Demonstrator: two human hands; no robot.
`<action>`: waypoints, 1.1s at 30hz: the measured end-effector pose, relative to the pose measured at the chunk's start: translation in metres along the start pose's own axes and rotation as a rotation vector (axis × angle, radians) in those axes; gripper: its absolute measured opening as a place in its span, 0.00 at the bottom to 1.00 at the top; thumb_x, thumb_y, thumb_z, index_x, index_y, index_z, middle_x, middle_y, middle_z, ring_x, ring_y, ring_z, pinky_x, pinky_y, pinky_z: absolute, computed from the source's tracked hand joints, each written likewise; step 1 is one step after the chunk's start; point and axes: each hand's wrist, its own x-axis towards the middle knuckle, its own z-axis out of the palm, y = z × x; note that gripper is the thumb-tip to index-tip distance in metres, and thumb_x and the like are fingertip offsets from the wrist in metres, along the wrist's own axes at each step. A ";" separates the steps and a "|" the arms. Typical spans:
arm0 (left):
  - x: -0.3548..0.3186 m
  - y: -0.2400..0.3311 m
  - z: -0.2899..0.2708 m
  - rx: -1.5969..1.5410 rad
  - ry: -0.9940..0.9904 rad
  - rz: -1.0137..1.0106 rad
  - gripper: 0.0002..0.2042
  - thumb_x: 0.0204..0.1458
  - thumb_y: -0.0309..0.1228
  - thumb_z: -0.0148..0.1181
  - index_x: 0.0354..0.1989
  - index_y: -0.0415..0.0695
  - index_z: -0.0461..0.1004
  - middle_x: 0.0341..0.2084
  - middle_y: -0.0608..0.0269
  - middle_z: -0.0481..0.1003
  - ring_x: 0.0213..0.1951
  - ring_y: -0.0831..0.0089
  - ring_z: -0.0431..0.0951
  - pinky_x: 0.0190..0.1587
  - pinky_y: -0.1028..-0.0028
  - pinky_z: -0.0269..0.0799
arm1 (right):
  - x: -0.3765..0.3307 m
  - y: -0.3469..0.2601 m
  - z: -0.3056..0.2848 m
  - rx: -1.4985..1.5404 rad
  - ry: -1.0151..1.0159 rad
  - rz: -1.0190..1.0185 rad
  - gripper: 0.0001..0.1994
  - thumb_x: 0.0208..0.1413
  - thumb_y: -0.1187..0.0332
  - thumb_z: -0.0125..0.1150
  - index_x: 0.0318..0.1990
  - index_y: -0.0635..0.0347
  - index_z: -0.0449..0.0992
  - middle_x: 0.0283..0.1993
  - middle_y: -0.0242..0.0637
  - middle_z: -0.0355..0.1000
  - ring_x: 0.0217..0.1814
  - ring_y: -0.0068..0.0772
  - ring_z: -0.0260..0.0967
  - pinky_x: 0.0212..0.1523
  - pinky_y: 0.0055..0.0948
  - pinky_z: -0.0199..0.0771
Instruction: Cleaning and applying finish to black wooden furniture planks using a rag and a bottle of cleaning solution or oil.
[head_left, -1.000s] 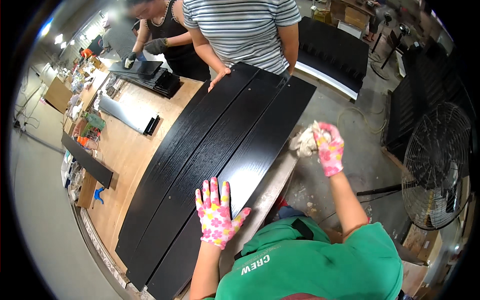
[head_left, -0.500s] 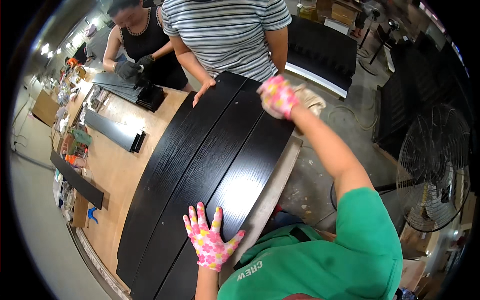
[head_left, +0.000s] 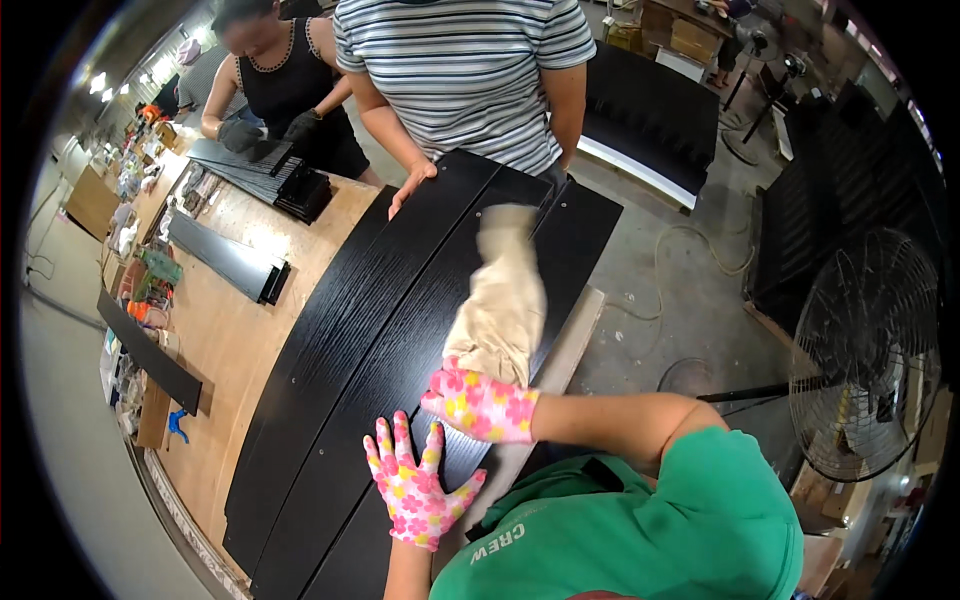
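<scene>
Rag (head_left: 497,310), likely light, limp, best gripped at six o'clock, where right hand (head_left: 482,404) clenches it; left hand (head_left: 414,495) splayed on panel (head_left: 350,330).

Short-sleeved bright-green fabric shirt (head_left: 640,530) of person at work: one short word in bold white block capitals (head_left: 497,543), printed in single row on front, slanting upward toward right of view. Just beside it, fainter line of much smaller pale print, too small to read.
</scene>
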 end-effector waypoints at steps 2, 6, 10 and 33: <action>-0.001 0.000 0.000 -0.014 0.013 0.008 0.38 0.33 0.54 0.69 0.54 0.44 0.71 0.64 0.38 0.55 0.66 0.39 0.50 0.66 0.41 0.41 | -0.002 0.009 -0.018 -0.958 0.913 -0.450 0.12 0.54 0.68 0.50 0.44 0.58 0.73 0.41 0.39 0.74 0.46 0.37 0.73 0.49 0.37 0.73; 0.010 0.008 -0.006 -0.052 -0.030 -0.002 0.39 0.32 0.53 0.70 0.54 0.45 0.71 0.64 0.39 0.55 0.67 0.40 0.49 0.66 0.41 0.40 | -0.100 0.009 -0.076 -1.679 2.156 -0.937 0.09 0.51 0.63 0.51 0.30 0.58 0.73 0.29 0.47 0.72 0.35 0.49 0.72 0.42 0.44 0.73; 0.006 0.005 -0.011 -0.084 -0.006 -0.037 0.40 0.30 0.54 0.71 0.54 0.46 0.72 0.64 0.41 0.56 0.67 0.41 0.49 0.66 0.41 0.39 | -0.176 -0.010 -0.095 -1.316 2.535 -0.355 0.12 0.55 0.63 0.48 0.39 0.58 0.75 0.41 0.50 0.75 0.49 0.51 0.72 0.50 0.45 0.72; -0.018 -0.127 -0.020 0.253 0.002 -0.643 0.38 0.52 0.54 0.54 0.67 0.44 0.55 0.69 0.48 0.48 0.71 0.52 0.42 0.70 0.54 0.32 | -0.146 -0.055 -0.072 -1.073 2.497 -1.079 0.16 0.55 0.57 0.58 0.47 0.54 0.77 0.39 0.50 0.76 0.44 0.54 0.73 0.47 0.44 0.72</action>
